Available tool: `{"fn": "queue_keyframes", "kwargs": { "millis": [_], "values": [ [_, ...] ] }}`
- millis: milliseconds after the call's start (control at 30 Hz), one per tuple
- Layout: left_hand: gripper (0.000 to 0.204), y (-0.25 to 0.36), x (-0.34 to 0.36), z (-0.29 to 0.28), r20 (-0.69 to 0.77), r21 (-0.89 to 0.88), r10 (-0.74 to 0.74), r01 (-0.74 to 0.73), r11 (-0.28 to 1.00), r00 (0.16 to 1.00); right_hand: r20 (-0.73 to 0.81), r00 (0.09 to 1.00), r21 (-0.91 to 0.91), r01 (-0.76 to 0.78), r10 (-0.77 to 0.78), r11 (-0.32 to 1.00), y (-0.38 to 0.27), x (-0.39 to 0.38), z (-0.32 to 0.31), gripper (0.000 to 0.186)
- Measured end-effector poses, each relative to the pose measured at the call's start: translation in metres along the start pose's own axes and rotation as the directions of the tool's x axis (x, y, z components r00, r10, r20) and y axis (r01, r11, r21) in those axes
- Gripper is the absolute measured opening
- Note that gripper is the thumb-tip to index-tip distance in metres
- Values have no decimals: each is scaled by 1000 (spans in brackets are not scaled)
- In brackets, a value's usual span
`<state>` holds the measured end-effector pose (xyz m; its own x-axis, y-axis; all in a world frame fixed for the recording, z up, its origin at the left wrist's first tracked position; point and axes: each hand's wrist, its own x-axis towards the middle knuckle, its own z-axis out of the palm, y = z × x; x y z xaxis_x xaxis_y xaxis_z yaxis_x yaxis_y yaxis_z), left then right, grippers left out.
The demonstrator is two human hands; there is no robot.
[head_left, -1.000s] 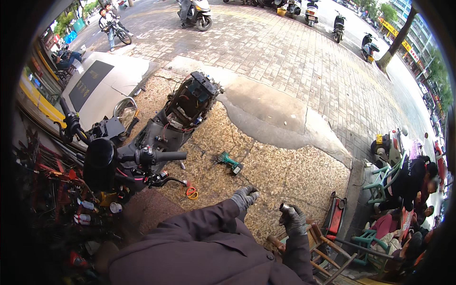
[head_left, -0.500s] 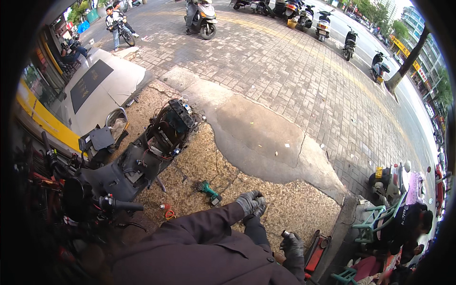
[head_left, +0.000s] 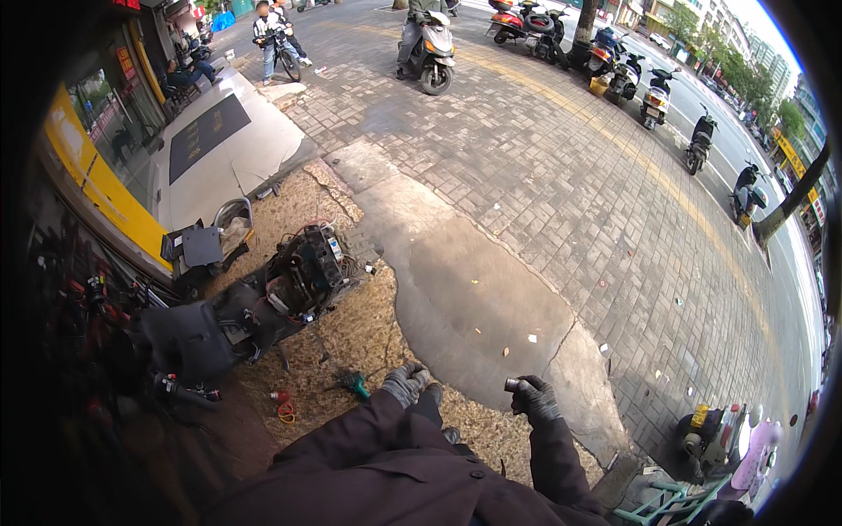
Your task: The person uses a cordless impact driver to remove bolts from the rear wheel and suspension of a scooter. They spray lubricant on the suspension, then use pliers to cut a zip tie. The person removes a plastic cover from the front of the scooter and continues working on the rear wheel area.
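Note:
Both hands wear dark grey work gloves. My right hand [head_left: 537, 400] is raised in front of me, closed round a short silvery metal cylinder [head_left: 511, 385] that pokes out past the thumb. My left hand [head_left: 404, 384] is at the middle, fingers curled together over my knee; what it holds, if anything, is too small to make out. Just left of it a green cordless power tool [head_left: 354, 383] lies on the pebbled ground, partly covered by my sleeve. Farther left stands a partly stripped scooter [head_left: 303, 273], its wiring exposed.
Red and orange small items [head_left: 285, 408] lie left of the power tool. Beyond the scooter are a dark box-like part [head_left: 203, 246] and a metal ring [head_left: 233, 210]. A person on a scooter [head_left: 430, 51] is ahead on the paving. A green stool [head_left: 671, 504] stands lower right.
My right hand has lifted up and forward with the metal cylinder. The left hand has shifted left and slightly down in view. The view has turned, and the red jack has left it.

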<state>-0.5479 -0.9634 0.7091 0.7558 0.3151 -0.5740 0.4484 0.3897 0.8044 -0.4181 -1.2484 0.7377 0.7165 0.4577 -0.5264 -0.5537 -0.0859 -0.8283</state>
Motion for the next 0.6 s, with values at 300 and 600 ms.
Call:
{"fn": "queue_keyframes", "kwargs": {
  "millis": [300, 600],
  "values": [
    [8, 59, 180, 15, -64, -40, -33, 30, 999, 997, -44, 985, -110, -171, 168, 979, -58, 125, 4, 33],
    [5, 189, 288, -33, -179, -98, 173, -192, 977, 969, 60, 961, -258, -248, 272, 934, -160, 252, 47, 30]
  ]
}}
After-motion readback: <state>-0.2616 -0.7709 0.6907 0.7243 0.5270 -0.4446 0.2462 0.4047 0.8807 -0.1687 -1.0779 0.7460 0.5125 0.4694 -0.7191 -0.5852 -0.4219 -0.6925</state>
